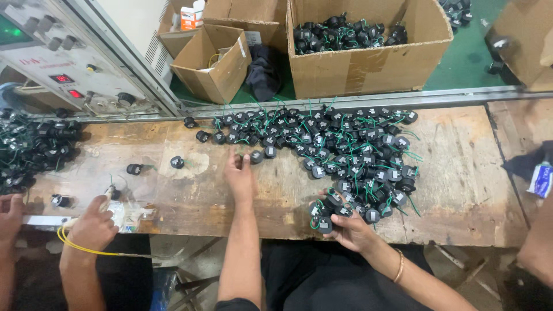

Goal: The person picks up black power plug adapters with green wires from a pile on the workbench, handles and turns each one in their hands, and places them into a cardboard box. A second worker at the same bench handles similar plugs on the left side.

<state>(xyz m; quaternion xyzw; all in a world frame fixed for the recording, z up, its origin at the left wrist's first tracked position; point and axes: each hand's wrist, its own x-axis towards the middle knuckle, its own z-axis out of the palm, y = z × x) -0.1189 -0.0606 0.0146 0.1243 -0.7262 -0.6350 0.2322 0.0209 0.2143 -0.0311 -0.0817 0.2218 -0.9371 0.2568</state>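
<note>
My left hand reaches forward onto the worn wooden bench, its fingertips touching a small black round part with a green wire at the near edge of the pile. My right hand is at the bench's front edge, closed around a cluster of the same black parts. A big heap of these black parts with green wires covers the bench's middle and right.
A co-worker's hands work at the left with a tool and yellow cable, next to single parts and another heap. Cardboard boxes, one holding parts, stand behind the bench. A control panel is at far left.
</note>
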